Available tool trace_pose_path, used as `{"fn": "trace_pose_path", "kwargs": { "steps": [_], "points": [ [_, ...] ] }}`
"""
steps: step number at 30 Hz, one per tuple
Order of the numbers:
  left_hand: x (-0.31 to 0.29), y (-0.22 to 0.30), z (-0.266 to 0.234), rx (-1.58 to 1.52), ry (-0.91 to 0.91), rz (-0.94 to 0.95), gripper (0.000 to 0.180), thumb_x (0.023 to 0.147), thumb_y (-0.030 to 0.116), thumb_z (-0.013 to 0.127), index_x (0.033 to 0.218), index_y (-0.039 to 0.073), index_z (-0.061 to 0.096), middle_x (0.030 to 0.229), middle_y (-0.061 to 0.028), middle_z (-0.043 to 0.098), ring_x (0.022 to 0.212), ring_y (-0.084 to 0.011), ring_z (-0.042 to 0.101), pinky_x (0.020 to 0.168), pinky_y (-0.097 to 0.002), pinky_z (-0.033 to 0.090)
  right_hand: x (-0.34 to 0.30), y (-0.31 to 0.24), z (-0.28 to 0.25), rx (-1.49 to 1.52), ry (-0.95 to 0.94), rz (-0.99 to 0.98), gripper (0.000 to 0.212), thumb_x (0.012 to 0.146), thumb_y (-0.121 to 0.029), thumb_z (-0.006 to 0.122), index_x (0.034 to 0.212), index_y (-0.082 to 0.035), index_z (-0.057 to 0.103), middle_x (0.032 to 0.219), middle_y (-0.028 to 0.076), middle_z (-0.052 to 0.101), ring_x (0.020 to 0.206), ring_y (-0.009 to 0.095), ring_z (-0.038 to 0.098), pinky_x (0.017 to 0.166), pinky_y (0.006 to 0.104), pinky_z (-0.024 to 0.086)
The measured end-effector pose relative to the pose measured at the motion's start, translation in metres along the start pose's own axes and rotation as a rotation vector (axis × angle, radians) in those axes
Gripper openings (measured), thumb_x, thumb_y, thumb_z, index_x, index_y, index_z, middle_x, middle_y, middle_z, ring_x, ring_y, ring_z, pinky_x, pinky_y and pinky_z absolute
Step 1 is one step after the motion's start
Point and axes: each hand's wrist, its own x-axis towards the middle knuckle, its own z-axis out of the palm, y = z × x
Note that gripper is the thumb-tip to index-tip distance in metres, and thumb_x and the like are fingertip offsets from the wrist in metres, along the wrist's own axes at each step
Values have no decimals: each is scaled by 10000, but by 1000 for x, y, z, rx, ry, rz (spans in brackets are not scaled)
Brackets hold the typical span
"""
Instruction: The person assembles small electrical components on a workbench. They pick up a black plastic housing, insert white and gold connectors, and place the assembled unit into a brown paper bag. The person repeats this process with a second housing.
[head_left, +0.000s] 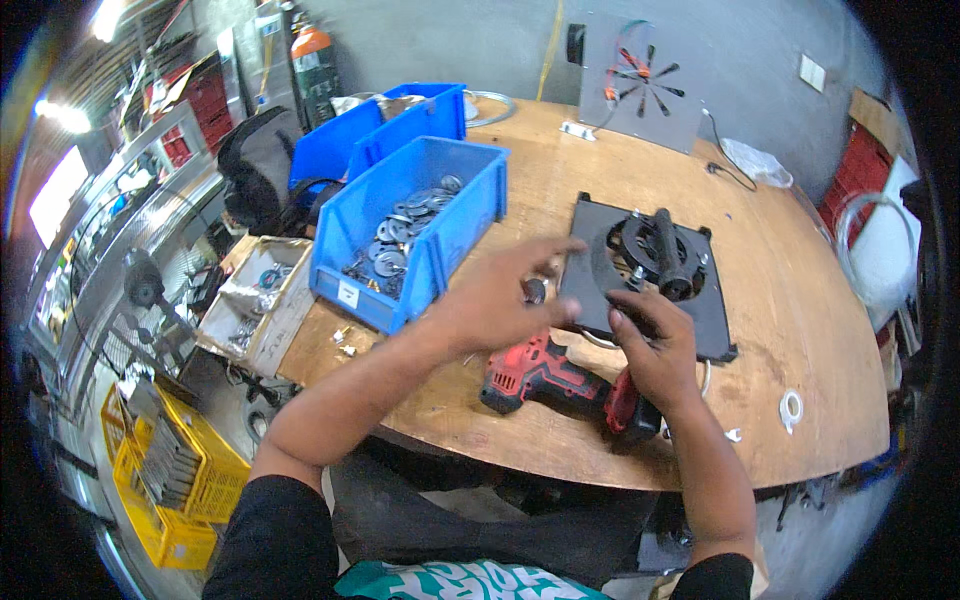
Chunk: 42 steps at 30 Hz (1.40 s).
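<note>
My left hand (512, 298) is over the table with its fingers spread, thumb and forefinger apart. Just behind it shows a dark rounded tip (535, 291); I cannot tell whether it belongs to the drill. Below lies a red and black cordless drill (545, 380) on its side. My right hand (655, 345) hovers at the near edge of a black square panel (705, 335), thumb and forefinger pinched together; whatever is between them is too small to make out. The panel carries a round ring, a thick black bar (665, 250) and shiny bolts (637, 280).
Left of my hands, a blue bin (465, 225) holds metal washers; more blue bins (420, 115) stand behind. A white box (285, 325) of small parts sits at the left edge. A tape roll (791, 408) lies right. At the back stands a grey panel (590, 90) with a slotted star pattern.
</note>
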Motion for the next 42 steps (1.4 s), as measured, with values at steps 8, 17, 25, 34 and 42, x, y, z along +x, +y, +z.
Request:
{"fn": "trace_pose_path", "kwargs": {
  "steps": [8,17,25,34,42],
  "points": [
    [24,-107,-171,867,381,-297,307,823,275,719,1028,47,724,1009,-176,722,926,-329,699,864,-411,536,-1,4,2,-99,-53,-29,199,883,-65,659,1068,-7,705,779,123,599,686,223,572,637,324,446],
    [27,-176,-166,846,242,-526,577,700,260,794,1217,80,613,1138,-222,676,1065,-368,652,930,-444,515,-1,10,4,-30,-39,49,184,906,-21,613,1075,8,680,828,119,586,732,222,559,672,323,444],
    [36,-178,-157,935,214,-729,617,719,233,770,1282,82,567,1218,-205,651,1125,-355,633,974,-435,497,-1,10,5,-57,-45,37,187,906,-32,612,1075,-11,688,869,117,578,754,217,564,682,314,446],
    [28,-85,-166,751,138,-492,455,728,154,753,1171,74,683,1006,-179,717,914,-284,691,831,-388,539,5,13,-7,4,97,87,182,925,-47,601,1076,6,688,866,99,561,754,186,580,671,296,459],
    [62,23,9,317,-211,477,367,835,81,729,1195,138,685,958,-125,683,901,-265,667,794,-373,524,30,44,-66,-214,583,-99,190,955,-73,605,1084,40,686,882,78,571,689,119,558,611,248,455]
  ]
}}
